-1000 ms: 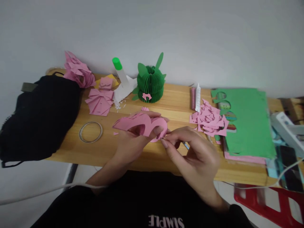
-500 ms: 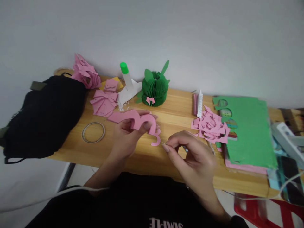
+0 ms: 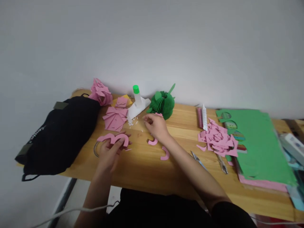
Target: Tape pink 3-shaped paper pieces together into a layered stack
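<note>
My left hand (image 3: 109, 155) is closed on a pink scalloped paper piece (image 3: 123, 139), low over the left part of the table. Reaching forward, my right hand (image 3: 155, 125) is closed with its fingertips together, beside small white scraps (image 3: 132, 121). Whatever those fingertips may hold is too small to make out. Behind that hand stands a green folded-paper ball (image 3: 163, 103) with leaf shapes, partly covered by the hand. Curved pink paper pieces (image 3: 165, 153) lie near my right forearm.
A black bag (image 3: 64, 136) lies at left, near folded pink paper (image 3: 115, 118). A glue stick (image 3: 137, 96) stands on white paper. To the right are a craft knife (image 3: 198, 160), scissors (image 3: 222, 164), pink paper scraps (image 3: 217, 137), tubes (image 3: 204, 117) and green sheets (image 3: 261, 142).
My right hand has moved forward and left to the white scraps. My left hand, still holding the pink piece, has lowered and moved left, over the silver ring. The view has shifted.
</note>
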The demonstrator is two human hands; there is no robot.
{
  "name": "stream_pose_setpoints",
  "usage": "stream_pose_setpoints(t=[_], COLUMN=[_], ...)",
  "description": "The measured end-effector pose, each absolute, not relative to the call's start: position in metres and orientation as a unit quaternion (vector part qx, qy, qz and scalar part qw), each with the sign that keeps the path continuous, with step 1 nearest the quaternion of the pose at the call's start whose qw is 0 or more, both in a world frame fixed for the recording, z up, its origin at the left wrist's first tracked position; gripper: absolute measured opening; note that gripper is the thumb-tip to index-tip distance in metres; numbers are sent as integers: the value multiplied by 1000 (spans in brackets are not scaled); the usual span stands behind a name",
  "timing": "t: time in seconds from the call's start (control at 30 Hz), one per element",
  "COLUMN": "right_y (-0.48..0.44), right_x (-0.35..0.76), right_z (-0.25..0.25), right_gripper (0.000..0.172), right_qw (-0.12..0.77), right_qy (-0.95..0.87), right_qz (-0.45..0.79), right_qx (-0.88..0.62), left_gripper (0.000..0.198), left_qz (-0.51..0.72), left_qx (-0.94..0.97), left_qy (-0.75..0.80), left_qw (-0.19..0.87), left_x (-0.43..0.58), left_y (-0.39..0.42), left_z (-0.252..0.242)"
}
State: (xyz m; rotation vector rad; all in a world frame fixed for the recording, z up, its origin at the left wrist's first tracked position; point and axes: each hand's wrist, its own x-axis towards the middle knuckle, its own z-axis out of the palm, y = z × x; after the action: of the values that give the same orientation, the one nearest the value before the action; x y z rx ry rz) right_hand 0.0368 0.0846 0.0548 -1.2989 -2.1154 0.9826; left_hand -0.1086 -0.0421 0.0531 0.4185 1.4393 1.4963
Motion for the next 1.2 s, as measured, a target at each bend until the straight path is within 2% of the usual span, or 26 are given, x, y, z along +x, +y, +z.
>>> stream_pose_setpoints(t=[0.2,0.4,0.57,0.8,0.93,1.07,1.2], right_y=[87,102,108,107,104,102,101], right_x=[22,-3,-9,-9,-8,-8,-10], right_z=[65,67,65,72,76,76,74], right_gripper=[14,29,32,38,33,21,23], right_qw=[161,98,64,37,27,25,41], right_qy=[-803,-831,-841,-851,-850,-849,-849], right_qz=[321,280,269,265,256,249,248], right_qx=[-476,-471,-465,-453,-459,-465,-464], left_gripper=[30,25,22,26,22,20,24], left_qz=[569,572,583,580,579,581,584], left_qx=[189,201,197,176,179,181,181], left_qy=[554,539,535,544,543,541,538], left_qw=[577,585,579,580,581,581,580], left_x=[-103,-106,-113,-113,-111,-110,-108], left_y=[-33,-36,-44,-44,-45,-48,-50], left_z=[50,50,45,43,45,48,51])
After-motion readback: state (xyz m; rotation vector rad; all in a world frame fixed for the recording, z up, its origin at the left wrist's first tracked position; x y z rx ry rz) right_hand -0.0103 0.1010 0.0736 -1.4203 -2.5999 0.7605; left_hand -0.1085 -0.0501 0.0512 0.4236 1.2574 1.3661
